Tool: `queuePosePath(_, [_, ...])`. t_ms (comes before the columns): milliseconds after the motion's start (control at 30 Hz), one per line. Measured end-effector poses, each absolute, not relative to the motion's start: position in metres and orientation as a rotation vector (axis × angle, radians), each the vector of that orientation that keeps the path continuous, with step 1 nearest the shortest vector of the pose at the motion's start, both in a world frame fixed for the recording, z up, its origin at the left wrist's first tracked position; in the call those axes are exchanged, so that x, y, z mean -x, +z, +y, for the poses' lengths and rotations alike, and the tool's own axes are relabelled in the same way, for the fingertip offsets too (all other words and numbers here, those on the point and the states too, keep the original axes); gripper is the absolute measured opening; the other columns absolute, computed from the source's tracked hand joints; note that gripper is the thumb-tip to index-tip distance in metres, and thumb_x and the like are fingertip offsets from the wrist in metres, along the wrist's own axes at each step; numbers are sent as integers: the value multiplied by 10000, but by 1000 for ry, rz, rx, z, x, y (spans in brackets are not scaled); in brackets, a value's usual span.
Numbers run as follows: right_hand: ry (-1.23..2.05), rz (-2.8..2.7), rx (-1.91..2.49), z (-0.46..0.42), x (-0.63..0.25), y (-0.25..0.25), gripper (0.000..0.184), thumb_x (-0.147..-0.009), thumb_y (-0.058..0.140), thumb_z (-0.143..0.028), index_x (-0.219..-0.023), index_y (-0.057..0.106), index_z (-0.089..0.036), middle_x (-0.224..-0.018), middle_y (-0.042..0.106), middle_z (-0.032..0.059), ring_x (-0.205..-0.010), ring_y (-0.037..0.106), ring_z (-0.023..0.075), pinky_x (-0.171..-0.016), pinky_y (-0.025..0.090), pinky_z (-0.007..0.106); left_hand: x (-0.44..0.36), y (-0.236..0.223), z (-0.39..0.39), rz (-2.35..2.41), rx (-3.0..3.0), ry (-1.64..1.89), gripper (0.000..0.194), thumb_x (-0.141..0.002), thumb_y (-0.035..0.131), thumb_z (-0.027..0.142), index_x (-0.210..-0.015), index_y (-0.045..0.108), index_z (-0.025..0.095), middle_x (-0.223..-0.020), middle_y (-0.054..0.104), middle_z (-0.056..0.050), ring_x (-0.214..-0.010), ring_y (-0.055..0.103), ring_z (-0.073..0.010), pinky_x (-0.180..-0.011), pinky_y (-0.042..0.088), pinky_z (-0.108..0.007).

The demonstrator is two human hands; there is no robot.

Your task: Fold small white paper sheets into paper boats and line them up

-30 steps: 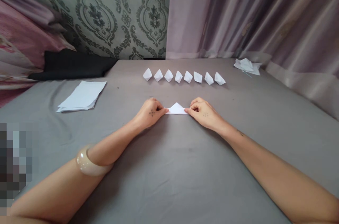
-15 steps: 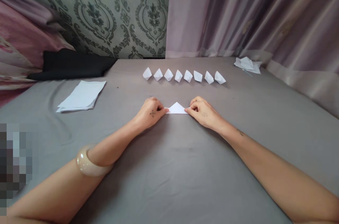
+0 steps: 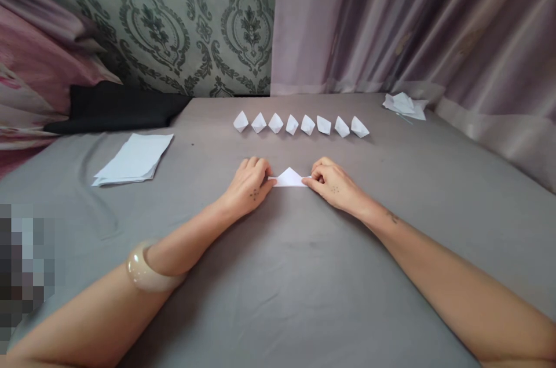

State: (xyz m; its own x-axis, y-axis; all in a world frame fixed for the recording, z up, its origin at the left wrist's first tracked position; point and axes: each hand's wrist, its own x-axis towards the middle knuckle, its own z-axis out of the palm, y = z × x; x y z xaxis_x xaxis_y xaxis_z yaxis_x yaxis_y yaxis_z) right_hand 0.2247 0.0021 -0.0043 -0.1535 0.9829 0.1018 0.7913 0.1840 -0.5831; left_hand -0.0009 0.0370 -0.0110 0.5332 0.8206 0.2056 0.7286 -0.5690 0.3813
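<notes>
A folded white sheet of paper (image 3: 289,178) lies on the grey cloth in front of me, with a triangular peak at the top and a straight strip along its lower edge. My left hand (image 3: 249,184) pinches the strip's left end, thumb in front and fingers behind. At the opposite end, my right hand (image 3: 332,181) grips the strip between thumb and curled fingers. Both hands cover the paper's end corners. Beyond them stands a row of several small folded paper boats (image 3: 292,124).
A stack of white paper sheets (image 3: 134,158) lies to the left. Black cloth (image 3: 121,108) is bunched at the back left. Folded paper pieces (image 3: 405,105) sit at the far right, near the curtain (image 3: 369,26). Grey cloth (image 3: 295,287) covers the broad surface.
My left hand has turned slightly, its fingers lifting and straightening a little while the thumb stays at the paper's end. The right hand and the folded paper stay nearly still.
</notes>
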Motion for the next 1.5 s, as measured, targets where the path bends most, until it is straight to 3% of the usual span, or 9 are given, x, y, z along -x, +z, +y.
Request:
queuePosePath(133, [568, -2047, 1628, 6, -233, -7, 259, -836, 550, -353, -646, 505, -184, -904, 549, 24, -709, 495, 118, -653, 374, 262, -2, -7, 32, 1061, -2841, 476, 383, -911, 355, 150, -1245, 508, 260, -1119, 511, -99, -924, 429, -225, -794, 351, -369])
queuePosePath(233, [584, -2053, 1632, 9, -241, -9, 220, -815, 573, -356, -682, 546, -184, -885, 546, 19, -700, 491, 114, -657, 383, 259, -2, -4, 31, 835, -2964, 332, 470, -907, 311, 82, -1267, 522, 300, -1070, 535, -80, -891, 444, -201, -773, 329, -338])
queuePosePath(400, [625, -1970, 1644, 9, -242, -2, 100, -792, 580, -277, -787, 636, -194, -841, 595, 9, -669, 526, 117, -656, 411, 265, -2, -4, 33, 755, -2997, 268, 447, -929, 305, 127, -1293, 523, 267, -1036, 553, -83, -859, 460, -185, -761, 326, -316])
queuePosePath(567, [331, -1991, 1498, -11, -215, 4, 226, -857, 442, -117, -908, 650, -189, -931, 653, 40, -833, 587, 154, -780, 438, 286, -3, -1, 31, 761, -2992, 236, 431, -939, 300, 160, -1291, 530, 253, -1007, 556, -87, -869, 469, -193, -763, 330, -318])
queuePosePath(733, [140, -2323, 1476, -34, -192, -1, 330, -904, 333, -75, -1056, 606, -180, -998, 621, 94, -917, 547, 207, -806, 444, 337, -6, 3, 29, 787, -2999, 197, 406, -940, 294, 155, -1216, 583, 227, -972, 569, -86, -858, 485, -190, -753, 355, -309])
queuePosePath(933, [-18, -2439, 1573, -41, -188, 2, 303, -954, 364, -247, -1146, 581, -163, -1012, 586, 106, -886, 519, 223, -744, 443, 340, -5, 8, 22, 895, -2949, 158, 355, -920, 329, 135, -1109, 628, 173, -952, 587, -95, -860, 511, -203, -715, 414, -303])
queuePosePath(1100, [-31, -2467, 1602, -42, -185, 5, 414, -959, 365, -348, -1354, 464, -270, -1056, 551, 103, -897, 511, 229, -676, 435, 331, -7, 16, 12, 1079, -2923, -23, 273, -840, 413, 78, -956, 652, 142, -912, 594, -100, -838, 528, -218, -652, 432, -303])
queuePosePath(1200, [-27, -2488, 1612, -42, -184, 6, 419, -962, 348, -378, -1354, 468, -290, -1041, 544, 108, -908, 503, 237, -681, 437, 338, -9, 18, 8, 1172, -2921, -78, 238, -811, 431, 64, -871, 649, 137, -892, 598, -105, -830, 538, -219, -643, 440, -304])
queuePosePath(1500, [-32, -2498, 1671, -44, -186, 16, 348, -965, 354, -335, -1126, 607, -160, -992, 584, 125, -906, 525, 239, -662, 444, 338, -11, 15, 2, 1254, -2933, -50, 235, -835, 407, 103, -794, 636, 138, -845, 597, -112, -793, 559, -213, -588, 436, -296])
